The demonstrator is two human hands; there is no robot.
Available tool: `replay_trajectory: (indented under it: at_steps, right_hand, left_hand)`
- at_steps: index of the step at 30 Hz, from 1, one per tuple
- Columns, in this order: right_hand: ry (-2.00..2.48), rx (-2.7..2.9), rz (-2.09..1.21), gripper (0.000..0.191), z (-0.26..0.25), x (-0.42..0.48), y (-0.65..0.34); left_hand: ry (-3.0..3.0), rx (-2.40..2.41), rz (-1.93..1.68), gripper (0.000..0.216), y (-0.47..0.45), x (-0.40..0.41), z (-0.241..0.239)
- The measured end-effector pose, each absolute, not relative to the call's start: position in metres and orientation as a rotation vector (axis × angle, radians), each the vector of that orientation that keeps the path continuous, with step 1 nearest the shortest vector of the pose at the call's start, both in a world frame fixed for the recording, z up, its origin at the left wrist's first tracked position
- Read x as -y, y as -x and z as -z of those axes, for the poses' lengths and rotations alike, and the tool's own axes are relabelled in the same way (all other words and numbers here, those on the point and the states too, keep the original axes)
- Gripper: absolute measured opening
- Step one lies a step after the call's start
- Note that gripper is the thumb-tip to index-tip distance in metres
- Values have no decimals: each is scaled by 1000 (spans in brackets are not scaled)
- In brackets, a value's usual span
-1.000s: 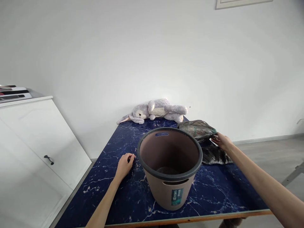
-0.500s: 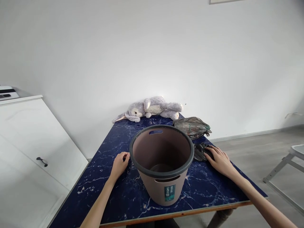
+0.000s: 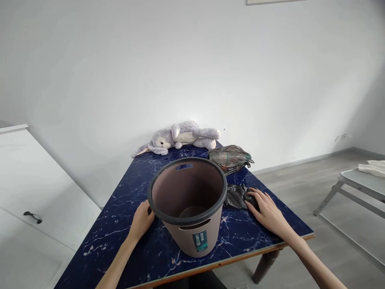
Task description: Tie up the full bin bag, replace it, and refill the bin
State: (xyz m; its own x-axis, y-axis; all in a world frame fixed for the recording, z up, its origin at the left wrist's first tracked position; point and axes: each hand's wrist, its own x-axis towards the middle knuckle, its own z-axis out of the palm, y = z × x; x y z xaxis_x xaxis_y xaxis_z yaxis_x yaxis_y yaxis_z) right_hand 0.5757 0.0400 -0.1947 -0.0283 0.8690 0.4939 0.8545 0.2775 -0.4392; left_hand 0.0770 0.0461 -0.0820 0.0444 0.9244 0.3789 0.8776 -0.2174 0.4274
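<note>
Black bag (image 3: 235, 197) lies at the bin's (image 3: 177, 186) 3 o'clock, long axis toward 9 o'clock; right hand (image 3: 266, 210), nearer, half-curls over its end; left hand (image 3: 140, 222) curls at 9 o'clock; neither grip's hold is certain

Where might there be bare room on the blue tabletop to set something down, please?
Bare blue tabletop shows left of the bucket, between the plush rabbit and left hand, and at front right, between bucket, right hand and front edge. It is crowded right of the bucket: crumpled black bag under the right hand, bulging bag behind.
</note>
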Motion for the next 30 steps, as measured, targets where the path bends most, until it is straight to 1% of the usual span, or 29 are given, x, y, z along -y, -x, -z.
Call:
replay_trajectory:
  at_steps: [5, 14, 16, 20, 21, 23, 27, 30]
  right_hand:
    - [1530, 1821, -56, 37, 192, -40, -577]
    - [1496, 1670, -136, 30, 181, -33, -579]
    - [1478, 1628, -134, 34, 177, -32, -579]
    - [1461, 1533, -111, 55, 166, -24, -576]
    - [1452, 1504, -102, 57, 161, -21, -574]
    - [1412, 1441, -93, 53, 150, -11, -569]
    - [1276, 1322, -160, 34, 116, 14, -556]
    - [1193, 1290, -226, 28, 86, 36, -545]
  left_hand:
    - [-2281, -1925, -818, 31, -85, -23, 94]
    - [-2406, -1916, -710, 41, -104, 16, 99]
    - [-2415, -1949, -705, 44, -106, 20, 102]
    - [-2444, -1964, -679, 45, -112, 31, 106]
    - [-2453, -1957, -671, 45, -113, 34, 106]
    - [-2465, -1945, -665, 45, -116, 40, 104]
    - [-2462, -1937, -681, 45, -120, 46, 101]
    - [-2451, -1910, -691, 44, -124, 51, 100]
